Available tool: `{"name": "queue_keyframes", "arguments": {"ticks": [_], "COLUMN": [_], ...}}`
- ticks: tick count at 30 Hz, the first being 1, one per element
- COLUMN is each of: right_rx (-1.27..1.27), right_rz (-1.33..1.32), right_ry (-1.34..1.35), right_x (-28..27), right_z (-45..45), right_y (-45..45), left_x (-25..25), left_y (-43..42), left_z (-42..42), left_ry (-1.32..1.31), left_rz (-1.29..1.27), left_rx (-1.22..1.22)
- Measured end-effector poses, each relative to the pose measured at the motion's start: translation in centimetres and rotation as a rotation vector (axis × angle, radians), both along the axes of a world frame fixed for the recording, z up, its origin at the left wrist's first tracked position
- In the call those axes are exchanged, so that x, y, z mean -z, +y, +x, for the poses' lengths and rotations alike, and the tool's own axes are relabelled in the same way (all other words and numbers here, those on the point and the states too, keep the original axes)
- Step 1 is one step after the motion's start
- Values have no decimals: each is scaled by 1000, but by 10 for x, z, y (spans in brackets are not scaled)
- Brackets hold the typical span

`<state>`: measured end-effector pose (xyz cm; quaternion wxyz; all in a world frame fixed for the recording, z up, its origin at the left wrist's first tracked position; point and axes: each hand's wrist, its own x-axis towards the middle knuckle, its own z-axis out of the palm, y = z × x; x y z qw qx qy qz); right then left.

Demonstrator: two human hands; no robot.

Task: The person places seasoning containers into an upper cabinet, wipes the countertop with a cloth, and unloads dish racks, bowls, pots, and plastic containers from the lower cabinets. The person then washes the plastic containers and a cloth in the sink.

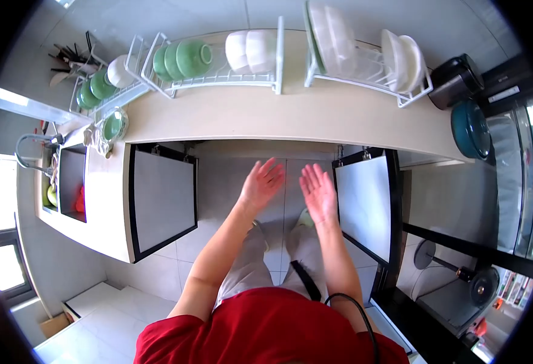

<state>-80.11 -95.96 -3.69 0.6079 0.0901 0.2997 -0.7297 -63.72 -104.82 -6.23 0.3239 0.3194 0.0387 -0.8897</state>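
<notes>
My left hand (262,185) is held out in front of me, palm turned up, fingers stretched and holding nothing. Beside it, my right hand (318,193) is likewise empty, with its palm up and fingers extended. Both hover above the tiled floor (218,176), in the gap between two open cabinet doors. The left cabinet door (164,197) stands to the left of my hands; nearer to my right hand is the right cabinet door (365,203). Neither hand touches anything.
Along the countertop (230,118) stand white dish racks (230,79) with green bowls (184,59), white bowls (251,51) and plates (333,45). A teal pot (470,129) sits at the right end. At left are a sink (72,173) and faucet (33,136).
</notes>
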Motion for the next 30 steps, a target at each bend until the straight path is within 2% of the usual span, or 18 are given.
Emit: {"name": "queue_keyframes", "arguments": {"ticks": [4, 6, 11, 15, 18, 20, 22, 23, 24, 25, 26, 29, 30], "right_rx": [-49, -81, -106, -87, -41, -34, -59, -52, -152, -249, -243, -301, -292], "right_rz": [87, 116, 130, 117, 205, 203, 319, 308, 252, 201, 201, 268, 272], "right_ry": [-87, -126, -106, -66, 100, 85, 235, 234, 277, 318, 315, 666, 665], "right_x": [87, 140, 318, 438, 518, 558, 590, 601, 610, 617, 615, 611, 616], "right_z": [37, 44, 21, -13, -33, -38, -43, -46, -50, -53, -50, -45, -48], "right_y": [-29, -52, -118, -175, -214, -237, -259, -270, -278, -282, -285, -297, -301], "left_x": [98, 150, 300, 400, 468, 509, 537, 548, 560, 568, 575, 590, 592], "left_y": [-26, -48, -119, -166, -203, -219, -230, -236, -241, -246, -251, -262, -265], "left_z": [57, 70, 68, 49, 35, 27, 20, 16, 12, 7, 4, -1, -5], "left_ry": [-66, -87, -115, -106, -341, -485, -496, -508, -508, -513, -516, -492, -490], "left_rz": [143, 153, -14, -161, -110, -73, -104, -124, -131, -203, -274, -415, -417], "left_rx": [-239, -277, -316, -365, -351, -310, -263, -219, -216, -157, -98, 45, 54]}}
